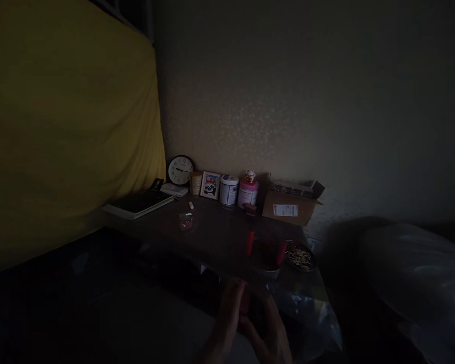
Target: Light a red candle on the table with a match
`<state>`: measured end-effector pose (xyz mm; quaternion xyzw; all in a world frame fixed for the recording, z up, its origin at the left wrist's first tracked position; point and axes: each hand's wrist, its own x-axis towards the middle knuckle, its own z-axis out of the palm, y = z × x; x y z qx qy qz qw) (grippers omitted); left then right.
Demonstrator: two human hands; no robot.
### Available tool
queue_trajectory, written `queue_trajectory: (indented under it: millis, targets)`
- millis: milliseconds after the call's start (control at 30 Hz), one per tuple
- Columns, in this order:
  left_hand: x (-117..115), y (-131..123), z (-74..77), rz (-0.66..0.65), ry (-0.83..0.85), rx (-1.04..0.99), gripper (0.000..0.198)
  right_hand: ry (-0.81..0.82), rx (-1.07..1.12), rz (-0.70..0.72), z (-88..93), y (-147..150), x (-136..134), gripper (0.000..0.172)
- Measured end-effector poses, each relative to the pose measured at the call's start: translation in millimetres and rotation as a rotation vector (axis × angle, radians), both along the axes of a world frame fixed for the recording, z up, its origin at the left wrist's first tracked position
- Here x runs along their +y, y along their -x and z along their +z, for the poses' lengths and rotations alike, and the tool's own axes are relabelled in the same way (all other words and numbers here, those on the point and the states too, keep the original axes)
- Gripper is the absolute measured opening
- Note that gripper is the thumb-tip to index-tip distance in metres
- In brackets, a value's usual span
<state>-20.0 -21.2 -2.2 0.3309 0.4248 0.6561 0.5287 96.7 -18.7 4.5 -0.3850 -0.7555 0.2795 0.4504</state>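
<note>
In the dim light my left hand (229, 313) and my right hand (269, 331) are close together in front of the table edge. Their fingers curl toward each other around a small dark reddish thing, too dark to make out. Just beyond them on the table is a bowl (270, 273) with a dark inside. Two red candles (249, 242) rise at its left and right sides. To the right of it a round dish (300, 257) holds many thin sticks that look like matchsticks.
Along the wall stand a clock (181, 170), a panda picture frame (210, 185), two tins (229, 190) and an open cardboard box (288, 205). A small clear packet (187, 221) lies on the table (220, 237). Plastic sheeting (307, 313) hangs at the front right; yellow cloth (68, 116) hangs left.
</note>
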Motion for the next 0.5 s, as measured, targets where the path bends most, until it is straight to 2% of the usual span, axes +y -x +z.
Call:
queue_trajectory:
  millis: [233, 333, 500]
  targets:
    - [10, -1, -3.8, 0.030, -0.011, 0.051, 0.030, 0.013, -0.015, -0.004, 6.2, 1, -1, 0.036]
    - [8, 1, 4.6, 0.027, -0.030, 0.105, 0.029, 0.059, 0.024, -0.024, 7.2, -2, 1, 0.034]
    - [9, -1, 18.4, -0.056, -0.042, 0.132, 0.033, 0.106, 0.110, -0.077, 4.6, -15, 8, 0.032]
